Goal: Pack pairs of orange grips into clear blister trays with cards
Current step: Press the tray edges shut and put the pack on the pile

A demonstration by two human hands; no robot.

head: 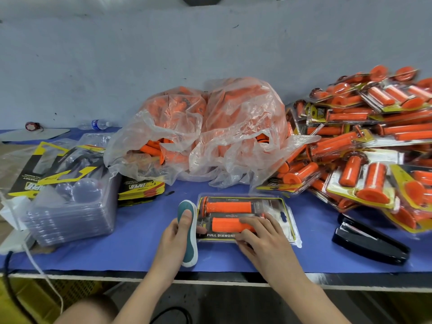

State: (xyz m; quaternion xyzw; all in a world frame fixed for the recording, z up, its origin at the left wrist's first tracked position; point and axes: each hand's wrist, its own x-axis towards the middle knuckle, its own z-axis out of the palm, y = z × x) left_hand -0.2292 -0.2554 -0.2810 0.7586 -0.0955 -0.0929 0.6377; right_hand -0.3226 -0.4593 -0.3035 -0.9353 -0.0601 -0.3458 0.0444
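Black stapler (pixel 370 242); apparently a water bottle (pixel 99 124)

The table (pixel 140 244) wears a blue covering, with a pale, worn strip along its near edge. Behind the table rises a plain wall (pixel 163 47) of bluish grey, scuffed and flecked with small dark marks (one short scratch sits high up, a little right of the table's middle). At the very top of that wall, above the table's middle, a dark rounded shape (pixel 202 0) is cut off by the frame. Below the table's near edge lies a dark grey floor (pixel 233 305), and under the table's left end stands a yellow latticed crate (pixel 46 298). The light is even and soft.
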